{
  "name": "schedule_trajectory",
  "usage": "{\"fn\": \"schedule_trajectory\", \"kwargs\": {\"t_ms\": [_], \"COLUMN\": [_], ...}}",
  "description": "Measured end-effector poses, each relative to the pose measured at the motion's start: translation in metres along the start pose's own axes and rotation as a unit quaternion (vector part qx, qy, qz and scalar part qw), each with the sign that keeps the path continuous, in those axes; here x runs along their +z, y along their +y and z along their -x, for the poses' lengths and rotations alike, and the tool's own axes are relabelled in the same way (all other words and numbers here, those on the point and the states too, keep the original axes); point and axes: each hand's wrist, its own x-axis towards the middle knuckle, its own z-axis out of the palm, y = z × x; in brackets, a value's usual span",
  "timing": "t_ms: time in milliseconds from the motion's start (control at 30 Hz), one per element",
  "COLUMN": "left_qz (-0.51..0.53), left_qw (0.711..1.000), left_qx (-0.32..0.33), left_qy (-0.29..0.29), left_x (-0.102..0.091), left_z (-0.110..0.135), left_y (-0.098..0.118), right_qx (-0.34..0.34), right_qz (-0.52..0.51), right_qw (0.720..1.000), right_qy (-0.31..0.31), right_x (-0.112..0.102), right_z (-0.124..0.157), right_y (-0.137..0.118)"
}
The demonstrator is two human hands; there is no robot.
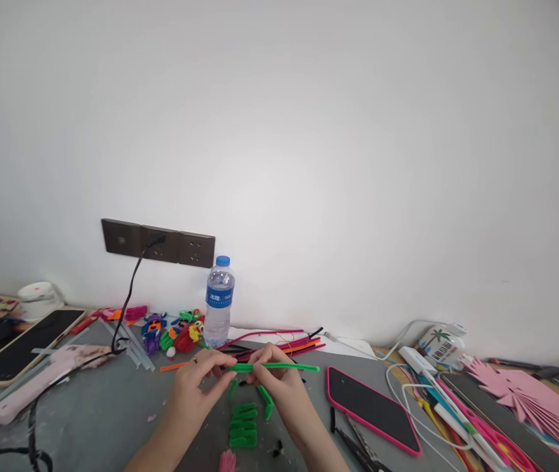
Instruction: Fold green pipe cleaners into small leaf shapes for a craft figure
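Observation:
Between both hands a green pipe cleaner (299, 368) is held level above the grey mat, its long end sticking out to the right. My left hand (203, 380) pinches its left part with thumb and forefinger. Close beside it, my right hand (274, 377) grips the same pipe cleaner, fingers closed. Below the hands lie folded green pipe cleaner pieces (243, 434) in a short stack. A bent green piece (266, 401) rests by my right wrist. A pink tuft (227, 461) shows at the bottom edge, with small black bits (278, 449) to its right.
A water bottle (219, 308) stands by the wall, near colourful pipe cleaner figures (154, 333). A glue gun (38, 387) with a black cord lies left. Right are a pink-cased phone (372, 410), scissors (358, 449), white cables and pink paper (529, 400).

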Motion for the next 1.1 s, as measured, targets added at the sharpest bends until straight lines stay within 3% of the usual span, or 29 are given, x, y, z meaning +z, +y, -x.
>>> {"fn": "schedule_trajectory", "kwargs": {"t_ms": [333, 767, 1100], "left_qz": [0.033, 0.057, 0.147], "left_qw": [0.999, 0.998, 0.984], "left_qx": [0.005, -0.012, -0.076], "left_qy": [-0.008, -0.002, -0.058], "left_x": [-0.004, -0.005, -0.006], "left_z": [-0.005, -0.007, 0.000], "left_y": [0.008, 0.012, 0.005], "right_qx": [0.046, 0.054, 0.065], "right_qz": [-0.052, -0.063, -0.106], "right_qw": [0.996, 0.992, 0.981], "right_qy": [-0.060, -0.098, -0.150], "right_x": [-0.004, -0.006, -0.004], "right_z": [0.002, 0.005, 0.010], "right_y": [-0.005, -0.012, -0.017]}}
